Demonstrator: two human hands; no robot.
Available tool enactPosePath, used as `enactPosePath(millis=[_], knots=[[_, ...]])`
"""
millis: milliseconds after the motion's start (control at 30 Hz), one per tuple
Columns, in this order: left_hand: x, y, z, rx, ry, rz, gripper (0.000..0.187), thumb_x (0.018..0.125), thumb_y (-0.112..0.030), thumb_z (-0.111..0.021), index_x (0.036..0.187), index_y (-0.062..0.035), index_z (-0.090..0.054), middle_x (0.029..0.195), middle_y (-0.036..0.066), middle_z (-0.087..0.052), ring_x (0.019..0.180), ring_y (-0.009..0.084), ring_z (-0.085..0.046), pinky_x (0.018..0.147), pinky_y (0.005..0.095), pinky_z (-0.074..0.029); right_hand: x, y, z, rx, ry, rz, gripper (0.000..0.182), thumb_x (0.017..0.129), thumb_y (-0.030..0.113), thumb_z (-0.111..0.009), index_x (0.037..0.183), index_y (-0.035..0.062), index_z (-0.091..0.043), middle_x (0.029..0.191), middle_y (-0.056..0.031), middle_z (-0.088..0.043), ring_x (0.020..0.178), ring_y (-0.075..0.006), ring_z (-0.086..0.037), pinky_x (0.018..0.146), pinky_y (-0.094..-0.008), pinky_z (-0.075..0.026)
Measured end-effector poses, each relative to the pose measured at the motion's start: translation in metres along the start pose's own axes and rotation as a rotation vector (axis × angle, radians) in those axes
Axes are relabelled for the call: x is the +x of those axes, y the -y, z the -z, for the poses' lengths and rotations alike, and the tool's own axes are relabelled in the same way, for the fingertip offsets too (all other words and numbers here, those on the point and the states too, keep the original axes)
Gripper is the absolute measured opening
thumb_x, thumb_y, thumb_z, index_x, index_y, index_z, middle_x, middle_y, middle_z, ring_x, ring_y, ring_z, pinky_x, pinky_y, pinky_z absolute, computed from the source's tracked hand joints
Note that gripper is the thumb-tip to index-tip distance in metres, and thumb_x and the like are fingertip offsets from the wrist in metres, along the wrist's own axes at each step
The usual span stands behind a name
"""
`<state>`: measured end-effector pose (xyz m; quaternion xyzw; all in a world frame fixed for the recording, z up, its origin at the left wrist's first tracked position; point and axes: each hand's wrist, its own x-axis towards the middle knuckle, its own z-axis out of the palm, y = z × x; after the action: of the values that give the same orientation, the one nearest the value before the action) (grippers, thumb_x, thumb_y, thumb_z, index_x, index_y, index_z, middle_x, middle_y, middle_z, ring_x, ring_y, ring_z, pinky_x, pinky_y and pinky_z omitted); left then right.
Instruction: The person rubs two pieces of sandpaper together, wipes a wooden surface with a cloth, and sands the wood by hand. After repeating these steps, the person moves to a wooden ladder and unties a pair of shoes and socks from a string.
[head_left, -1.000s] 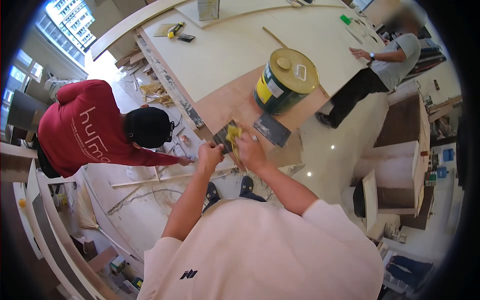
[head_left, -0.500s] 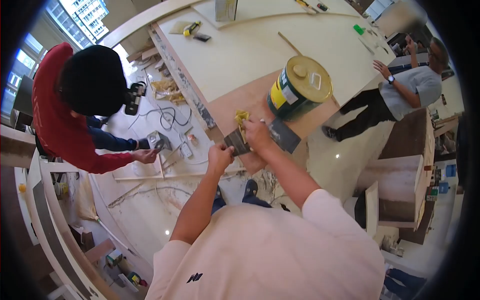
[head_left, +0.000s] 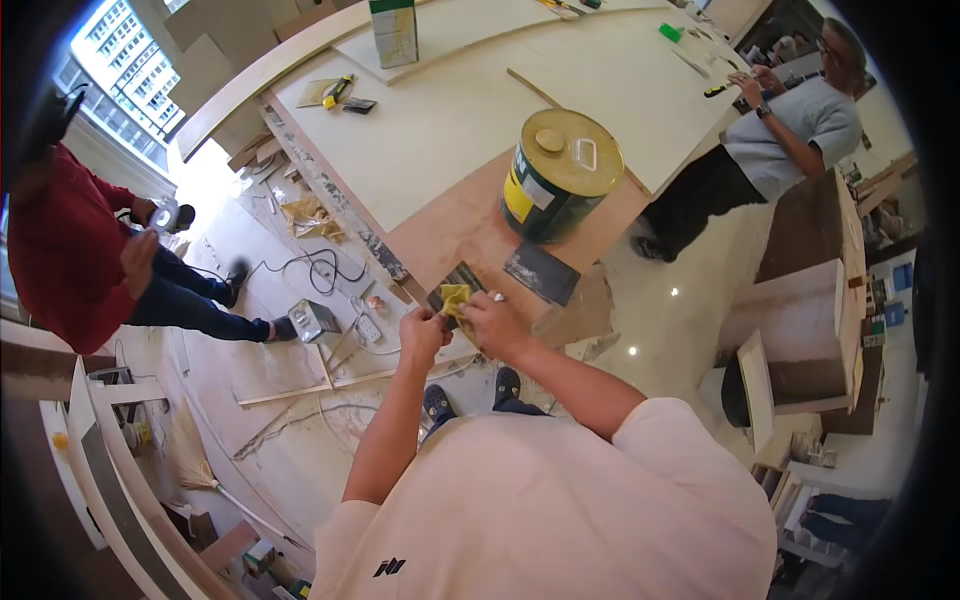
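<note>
My left hand is closed at the near end of a dark flat panel, its fingers pinched right at the edge. My right hand is closed on a crumpled yellow cloth, which lies over the panel and reaches my left fingertips. Both hands are close together above the near corner of the table. A second dark panel rests flat on the reddish board, just beyond my right hand. Behind it stands a large green and yellow metal drum with a gold lid.
A person in red stands at the left, holding a small round object. Another person in grey stands at the right of the table. A metal tin, cables and scraps lie on the floor. A carton stands at the back.
My right hand has moved left, bringing the cloth closer to my left hand. The person in red has straightened up away from the tin. My view has shifted slightly.
</note>
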<state>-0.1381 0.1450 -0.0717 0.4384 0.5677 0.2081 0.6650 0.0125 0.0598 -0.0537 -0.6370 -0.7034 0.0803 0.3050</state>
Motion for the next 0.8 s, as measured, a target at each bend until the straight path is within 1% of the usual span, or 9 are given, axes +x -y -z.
enactPosePath(millis=[100, 200, 300, 400, 500, 600, 633, 733, 800], knots=[[-0.004, 0.010, 0.004, -0.001, 0.017, -0.006, 0.018, 0.088, -0.011, -0.068, 0.081, 0.0005, -0.058, 0.066, 0.009, -0.061, 0.051, 0.0174, -0.060, 0.048, 0.0298, -0.053, 0.027, -0.016, 0.012, 0.013, 0.082, -0.286, 0.016, 0.086, 0.012, -0.053, 0.096, 0.0039, -0.064, 0.099, -0.0161, -0.060, 0.083, -0.0363, -0.063, 0.072, -0.0462, -0.051], [-0.003, 0.003, 0.002, -0.012, 0.006, 0.002, 0.017, 0.089, -0.012, -0.068, 0.081, -0.0009, -0.058, 0.066, 0.007, -0.060, 0.051, 0.0169, -0.060, 0.049, 0.0293, -0.053, 0.047, -0.016, -0.011, -0.120, -0.084, -0.256, 0.017, 0.086, 0.012, -0.054, 0.096, 0.0035, -0.064, 0.100, -0.0141, -0.060, 0.083, -0.0339, -0.064, 0.071, -0.0442, -0.052], [-0.008, -0.004, 0.001, -0.023, 0.016, 0.029, 0.016, 0.089, -0.012, -0.068, 0.081, -0.0012, -0.058, 0.066, 0.007, -0.060, 0.051, 0.0164, -0.060, 0.049, 0.0298, -0.053, -0.007, -0.004, 0.003, -0.066, -0.073, -0.188, 0.016, 0.086, 0.012, -0.054, 0.095, 0.0027, -0.065, 0.097, -0.0133, -0.061, 0.083, -0.0346, -0.063, 0.072, -0.0442, -0.053], [-0.005, 0.004, 0.005, -0.046, 0.048, -0.017, 0.015, 0.089, -0.013, -0.068, 0.081, -0.0039, -0.059, 0.067, 0.005, -0.060, 0.054, 0.0150, -0.060, 0.051, 0.0297, -0.053, -0.052, -0.012, 0.032, -0.053, 0.004, -0.314, 0.013, 0.086, 0.012, -0.058, 0.091, 0.0025, -0.065, 0.094, -0.0141, -0.060, 0.083, -0.0359, -0.063, 0.072, -0.0443, -0.051], [-0.009, 0.002, 0.020, -0.209, 0.127, 0.038, 0.015, 0.090, -0.014, -0.068, 0.081, -0.0072, -0.058, 0.068, 0.002, -0.059, 0.057, 0.0138, -0.060, 0.054, 0.0287, -0.053, -0.069, -0.005, 0.064, 0.056, -0.156, -0.334, 0.011, 0.086, 0.012, -0.062, 0.085, 0.0016, -0.065, 0.092, -0.0137, -0.060, 0.081, -0.0359, -0.062, 0.070, -0.0433, -0.049], [-0.009, 0.008, 0.039, -0.333, 0.186, 0.048, 0.013, 0.091, -0.013, -0.066, 0.081, -0.0111, -0.059, 0.072, 0.000, -0.059, 0.060, 0.0132, -0.061, 0.055, 0.0279, -0.052, -0.067, -0.002, 0.089, 0.122, -0.321, -0.515, 0.015, 0.087, 0.015, -0.066, 0.081, 0.0006, -0.065, 0.087, -0.0145, -0.059, 0.076, -0.0338, -0.059, 0.066, -0.0401, -0.047], [-0.010, 0.008, 0.044, -0.357, 0.205, 0.035, 0.013, 0.092, -0.012, -0.065, 0.081, -0.0117, -0.060, 0.073, 0.000, -0.060, 0.061, 0.0131, -0.061, 0.055, 0.0280, -0.052, -0.070, -0.008, 0.092, 0.185, -0.307, -0.599, 0.018, 0.089, 0.016, -0.066, 0.081, 0.0002, -0.065, 0.084, -0.0127, -0.059, 0.073, -0.0299, -0.058, 0.064, -0.0381, -0.046], [-0.020, -0.009, 0.036, -0.172, 0.074, -0.356, 0.009, 0.090, -0.008, -0.066, 0.082, -0.0106, -0.064, 0.079, 0.004, -0.063, 0.062, 0.0165, -0.063, 0.054, 0.0282, -0.050, -0.068, -0.018, 0.110, 0.397, -0.318, -0.848, 0.024, 0.093, 0.020, -0.065, 0.081, -0.0005, -0.066, 0.074, -0.0063, -0.059, 0.065, -0.0181, -0.053, 0.059, -0.0320, -0.042], [-0.035, -0.036, 0.024, 0.393, -0.142, -0.978, 0.003, 0.087, -0.006, -0.065, 0.084, -0.0065, -0.064, 0.082, 0.006, -0.063, 0.067, 0.0218, -0.064, 0.059, 0.0297, -0.051, -0.064, -0.010, 0.135, 0.584, -0.358, -1.001, 0.026, 0.095, 0.022, -0.064, 0.082, -0.0005, -0.068, 0.069, -0.0009, -0.058, 0.062, -0.0099, -0.047, 0.057, -0.0281, -0.040]])
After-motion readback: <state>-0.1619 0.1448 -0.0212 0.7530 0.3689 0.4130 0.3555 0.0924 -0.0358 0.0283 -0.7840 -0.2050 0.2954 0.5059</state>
